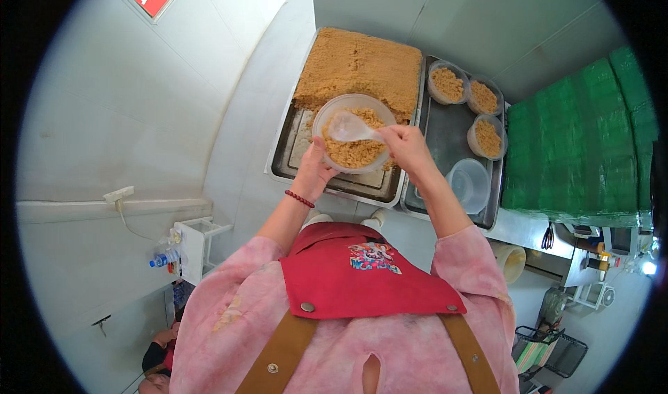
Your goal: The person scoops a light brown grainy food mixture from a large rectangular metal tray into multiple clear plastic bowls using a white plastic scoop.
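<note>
My left hand (312,168) grips the rim and side of a round plastic bowl (327,107) that holds golden-brown crumbs (356,155). In my right hand (404,146) is the handle of a translucent plastic rice paddle (348,128), its blade over the crumbs inside the bowl. The bowl is held above a metal tray (342,185), near the broken front edge of a thick crumbly slab (360,63) that covers the tray's far part. Loose crumbs lie on the tray's bare near part. My right forearm passes beside an empty clear tub (469,185).
A second metal tray (438,128) holds several plastic tubs, among them a crumb-filled one (448,83). Green wrapped stacks (574,149) stand at the right, walls behind and left. A white stool (195,248) is at lower left, near another person (159,360).
</note>
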`<act>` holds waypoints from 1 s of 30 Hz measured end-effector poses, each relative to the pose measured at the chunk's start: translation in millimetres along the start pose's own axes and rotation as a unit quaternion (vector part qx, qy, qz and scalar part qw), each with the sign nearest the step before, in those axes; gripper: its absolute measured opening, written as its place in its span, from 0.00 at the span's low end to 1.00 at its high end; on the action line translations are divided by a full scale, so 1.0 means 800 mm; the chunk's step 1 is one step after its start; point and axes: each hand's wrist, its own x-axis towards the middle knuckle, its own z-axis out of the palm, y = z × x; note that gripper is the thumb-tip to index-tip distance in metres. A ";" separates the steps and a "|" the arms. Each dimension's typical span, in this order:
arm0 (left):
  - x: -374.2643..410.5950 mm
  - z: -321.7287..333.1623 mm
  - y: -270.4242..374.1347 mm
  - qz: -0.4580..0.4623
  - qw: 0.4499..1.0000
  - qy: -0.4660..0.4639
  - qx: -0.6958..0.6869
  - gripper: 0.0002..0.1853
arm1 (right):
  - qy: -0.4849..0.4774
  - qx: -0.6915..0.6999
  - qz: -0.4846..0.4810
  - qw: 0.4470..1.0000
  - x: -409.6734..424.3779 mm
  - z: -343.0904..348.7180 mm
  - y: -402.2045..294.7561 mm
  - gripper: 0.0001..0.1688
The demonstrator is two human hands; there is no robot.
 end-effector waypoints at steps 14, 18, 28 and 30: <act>0.048 0.090 -0.036 -0.038 0.999 0.027 0.014 0.32 | 0.258 0.214 -0.071 0.939 -0.051 -0.199 0.056 0.17; 0.099 0.156 -0.079 -0.116 0.991 0.065 0.028 0.30 | 0.352 0.295 -0.058 0.886 -0.081 -0.247 0.116 0.19; 0.271 0.205 -0.237 -0.243 0.959 0.143 0.037 0.25 | 0.425 0.306 0.032 0.852 -0.167 -0.297 0.217 0.19; 0.272 0.196 -0.260 -0.181 0.971 0.149 0.051 0.25 | 0.426 0.308 0.039 0.850 -0.179 -0.307 0.231 0.18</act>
